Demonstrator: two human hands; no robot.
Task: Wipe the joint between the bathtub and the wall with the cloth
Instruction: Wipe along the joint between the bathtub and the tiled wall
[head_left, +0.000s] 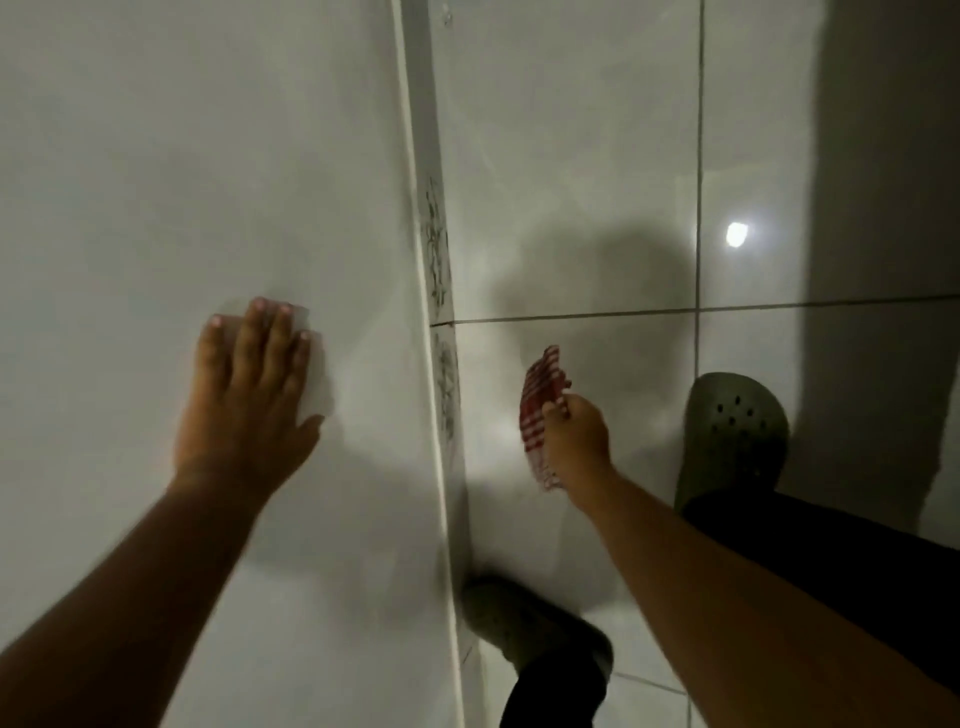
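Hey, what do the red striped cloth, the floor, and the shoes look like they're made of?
The cloth, bunched in the right hand, looks like thin woven fabric: limp folds, red and white stripes. The floor seems to be glazed ceramic tile: it mirrors a lamp and has dark grout lines. The shoe looks like matte moulded foam or rubber, with round vent holes; the picture cannot settle which.

Glossy tiled floor (597, 156)
Two green clogs stand on it: one (732, 431) right of the white panel (208, 156), another (514, 618) against its base.

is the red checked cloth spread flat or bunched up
Bunched up: the cloth hangs crumpled from the right hand, clear of the floor tiles.
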